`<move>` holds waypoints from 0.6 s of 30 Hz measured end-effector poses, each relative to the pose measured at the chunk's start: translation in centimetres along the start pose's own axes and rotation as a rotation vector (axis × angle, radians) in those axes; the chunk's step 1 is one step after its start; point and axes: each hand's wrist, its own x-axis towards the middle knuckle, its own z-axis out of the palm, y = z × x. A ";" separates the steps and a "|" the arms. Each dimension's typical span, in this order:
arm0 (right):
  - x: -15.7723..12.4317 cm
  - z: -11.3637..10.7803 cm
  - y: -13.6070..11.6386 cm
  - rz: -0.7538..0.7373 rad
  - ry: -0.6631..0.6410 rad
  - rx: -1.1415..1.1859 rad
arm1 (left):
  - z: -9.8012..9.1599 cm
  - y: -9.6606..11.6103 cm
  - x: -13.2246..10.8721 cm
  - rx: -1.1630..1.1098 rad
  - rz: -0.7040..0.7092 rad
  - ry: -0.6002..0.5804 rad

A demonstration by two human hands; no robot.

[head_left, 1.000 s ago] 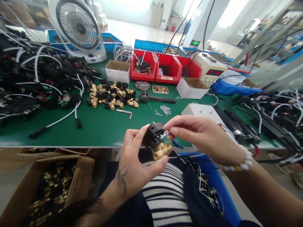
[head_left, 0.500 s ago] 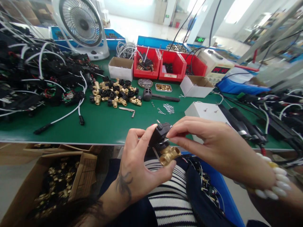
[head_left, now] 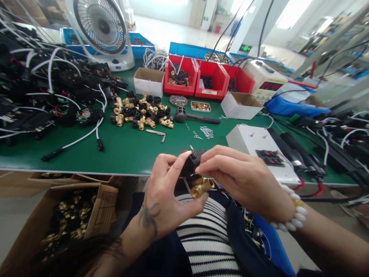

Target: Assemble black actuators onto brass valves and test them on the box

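Above the table's front edge, my left hand (head_left: 167,188) grips a brass valve (head_left: 202,187) with a black plastic housing (head_left: 190,164) on top. Its thumb is under the brass body and its fingers are around the housing. A thin metal pin sticks up at the top of the housing. My right hand (head_left: 230,171) is closed in a pinch against the right side of the housing, where its fingertips hide whatever they hold. Beyond the hands lie a pile of small wire clips (head_left: 206,132), a hex key (head_left: 156,133) and a black mallet (head_left: 196,116).
Several brass valves (head_left: 141,111) are heaped on the green table (head_left: 129,152). Black units with white cables (head_left: 57,88) crowd the left, near a fan (head_left: 100,27). Red bins (head_left: 180,77) stand behind. A white box with terminals (head_left: 248,140) is at right; a carton of valves (head_left: 100,207) sits below left.
My right hand has moved left, its fingertips now closer in against the housing and its wrist drawn inward. The valve has shifted slightly left in my left hand.
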 end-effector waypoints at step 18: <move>-6.7 5.7 8.6 0.570 -0.329 -0.647 | 4.4 -5.1 0.6 -0.259 -0.194 -0.013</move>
